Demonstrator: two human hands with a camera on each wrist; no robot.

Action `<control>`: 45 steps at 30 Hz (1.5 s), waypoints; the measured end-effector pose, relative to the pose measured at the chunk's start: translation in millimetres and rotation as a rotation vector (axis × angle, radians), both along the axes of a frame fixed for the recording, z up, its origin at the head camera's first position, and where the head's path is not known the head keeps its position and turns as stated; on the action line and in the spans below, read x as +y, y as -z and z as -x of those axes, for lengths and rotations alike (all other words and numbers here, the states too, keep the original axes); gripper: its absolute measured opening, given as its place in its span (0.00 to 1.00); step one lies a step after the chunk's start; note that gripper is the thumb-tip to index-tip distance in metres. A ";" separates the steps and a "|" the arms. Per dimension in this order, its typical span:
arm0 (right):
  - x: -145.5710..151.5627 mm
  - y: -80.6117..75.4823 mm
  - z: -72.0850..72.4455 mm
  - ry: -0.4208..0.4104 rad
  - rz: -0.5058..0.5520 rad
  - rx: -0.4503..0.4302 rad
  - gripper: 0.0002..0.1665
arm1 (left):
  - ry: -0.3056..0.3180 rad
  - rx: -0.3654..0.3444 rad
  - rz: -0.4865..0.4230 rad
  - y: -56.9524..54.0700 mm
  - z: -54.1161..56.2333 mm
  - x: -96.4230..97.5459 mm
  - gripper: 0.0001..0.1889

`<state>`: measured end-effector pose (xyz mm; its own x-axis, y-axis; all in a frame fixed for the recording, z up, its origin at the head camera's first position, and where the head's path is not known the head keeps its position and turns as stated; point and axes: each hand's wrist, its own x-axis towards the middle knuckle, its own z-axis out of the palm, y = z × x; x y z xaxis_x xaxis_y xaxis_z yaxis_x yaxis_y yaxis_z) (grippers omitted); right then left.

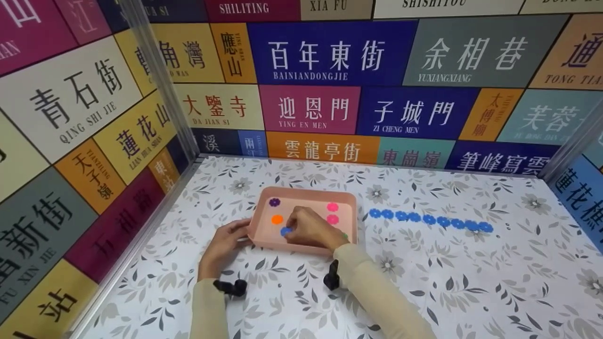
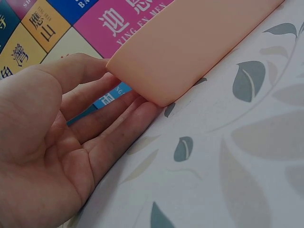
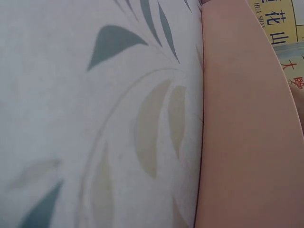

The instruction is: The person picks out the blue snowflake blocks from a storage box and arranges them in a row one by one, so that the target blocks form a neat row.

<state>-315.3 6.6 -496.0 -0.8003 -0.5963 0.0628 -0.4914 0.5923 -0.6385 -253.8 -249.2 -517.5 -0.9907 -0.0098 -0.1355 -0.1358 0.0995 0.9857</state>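
Over the peach-pink tray (image 1: 301, 194) is my right hand (image 1: 311, 226), its fingertips pinching a small blue flower-shaped piece (image 1: 285, 231) near the tray floor. My left hand (image 1: 224, 242) touches the tray's left end; in the left wrist view its extended fingers (image 2: 111, 116) meet the tray's outer wall (image 2: 190, 42) at the corner. Also inside the tray are a purple flower piece (image 1: 274, 202), an orange one (image 1: 277, 219) and two pink ones, the upper (image 1: 332, 207) above the lower (image 1: 332, 220). A green piece (image 1: 345, 236) is mostly hidden by my right wrist. The right wrist view shows the tray's side wall (image 3: 247, 123).
Right of the tray, a row of several blue flower pieces (image 1: 428, 219) runs along the leaf-patterned tabletop (image 1: 447, 282), its right end slightly nearer me. Sign-covered panels (image 1: 311, 109) stand behind the table and along its left side. A clear corner strip (image 1: 165, 80) joins them.
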 end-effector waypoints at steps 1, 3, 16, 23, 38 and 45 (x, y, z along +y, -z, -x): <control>0.7 -0.1 -0.1 0.003 0.002 -0.003 0.14 | 0.000 0.000 0.005 0.3 0.3 0.2 0.20; 2.2 -0.3 0.2 0.008 0.002 0.001 0.14 | 0.004 -0.007 0.011 1.0 1.0 0.4 0.20; 26.0 -21.0 -0.2 0.064 0.036 -0.040 0.17 | -0.010 -0.081 0.041 -0.7 1.3 -1.5 0.20; 49.6 -33.6 -3.2 0.090 0.010 0.048 0.17 | -0.022 -0.116 0.053 -0.7 -0.9 -0.8 0.21; 122.7 -42.1 -11.4 0.193 0.140 0.244 0.16 | -0.009 -0.130 0.100 -2.6 0.6 0.4 0.21; 158.4 -36.7 -15.9 0.295 0.202 0.318 0.14 | -0.004 -0.134 0.091 -3.0 -0.3 -1.6 0.20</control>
